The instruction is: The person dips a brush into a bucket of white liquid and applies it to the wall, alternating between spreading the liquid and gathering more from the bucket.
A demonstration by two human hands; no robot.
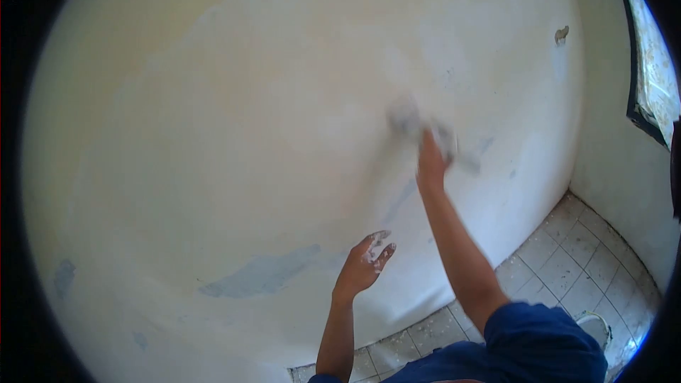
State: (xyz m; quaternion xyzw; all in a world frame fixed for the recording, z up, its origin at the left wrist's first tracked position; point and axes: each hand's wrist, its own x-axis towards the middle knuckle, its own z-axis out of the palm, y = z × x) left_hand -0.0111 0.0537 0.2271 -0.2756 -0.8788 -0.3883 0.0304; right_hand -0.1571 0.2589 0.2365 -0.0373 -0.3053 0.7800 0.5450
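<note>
My right hand [431, 159] is raised in front of the wall [269, 113], closed around a blurred greyish tool [404, 116]. The tool's wide end is up and left of my fingers, close to or on the wall, and a narrower end sticks out below right. Motion smear hides its exact kind; it resembles a putty knife. Lower and to the left, my left hand [363, 264] is held out with fingers and thumb apart and nothing in it. White paste or dust coats its fingertips.
Grey patches [266, 272] mark the cream-white wall, and a chipped hole [561, 35] is at upper right. A dark-framed window [656, 64] opens in the right side wall. Below lies a speckled tile floor [560, 269]. A pale bucket [594, 328] stands beside my right sleeve.
</note>
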